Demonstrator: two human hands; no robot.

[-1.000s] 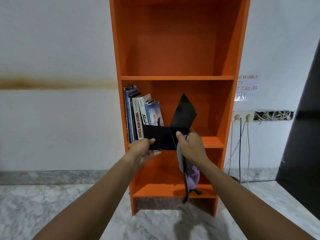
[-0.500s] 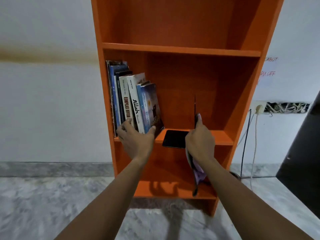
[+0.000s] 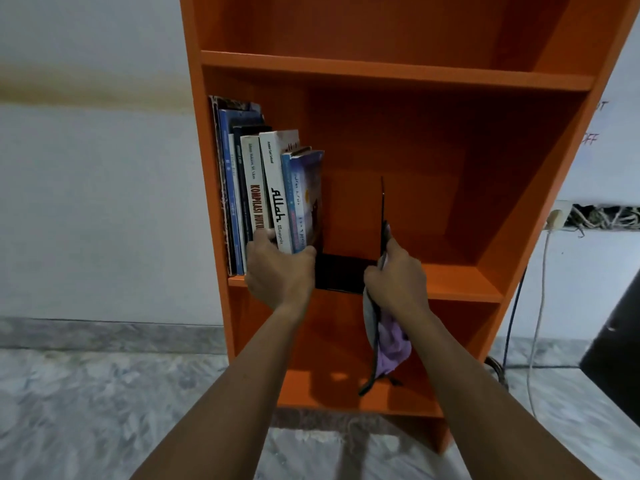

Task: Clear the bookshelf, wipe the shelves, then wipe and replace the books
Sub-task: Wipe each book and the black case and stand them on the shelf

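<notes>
Head: left hand (image 3: 278, 271) clasps books (image 3: 273, 195), right hand (image 3: 394, 282) bookend (image 3: 341, 271).

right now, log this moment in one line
left grip: holds upright paperback books on orange wooden bookshelf | right grip: holds black L-shaped metal bookend plus purple cloth

The books (image 3: 270, 195) stand at the left end of the bookshelf's (image 3: 381, 71) middle shelf (image 3: 460, 282). Just right of them on that shelf sits a bookend (image 3: 341, 273). The left hand (image 3: 280, 271) grips the books' lower ends. The right hand (image 3: 394, 282) holds the bookend's upright, and a cloth (image 3: 389, 344) hangs beneath it.
</notes>
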